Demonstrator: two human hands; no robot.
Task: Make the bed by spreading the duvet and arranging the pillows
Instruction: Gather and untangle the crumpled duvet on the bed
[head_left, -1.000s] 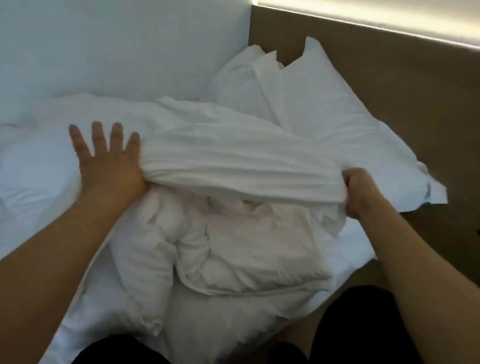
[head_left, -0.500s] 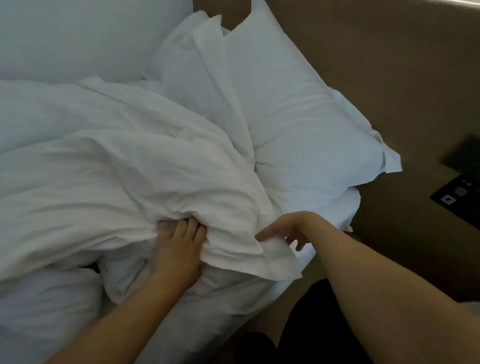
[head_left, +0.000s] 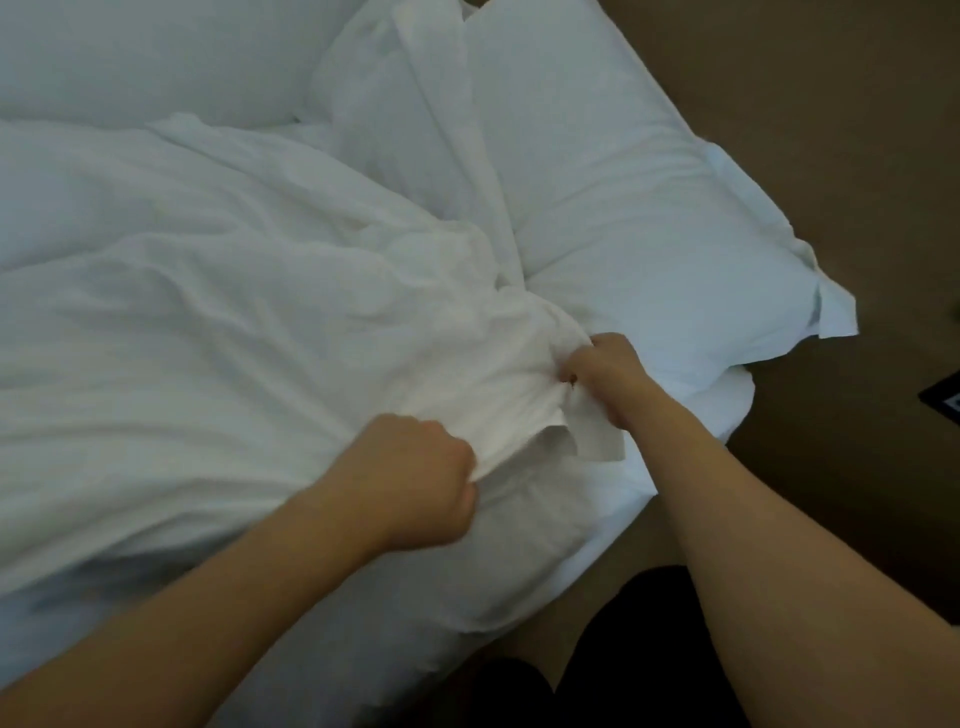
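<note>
two hands on one corner of the duvet (head_left: 218, 322), near the right edge of the bed. left hand (head_left: 423, 478) fisted around a bunch of the hem, nearer; right hand (head_left: 605, 379) just beyond, fingers pinched on the corner flap, touching the front of the near pillow (head_left: 639, 218). bulk of the duvet lying rumpled to the left and far side, so probably a pull toward the pillows and outward next. second pillow (head_left: 384, 119) upright behind, overlapped by the first. no containers anywhere in view.
</note>
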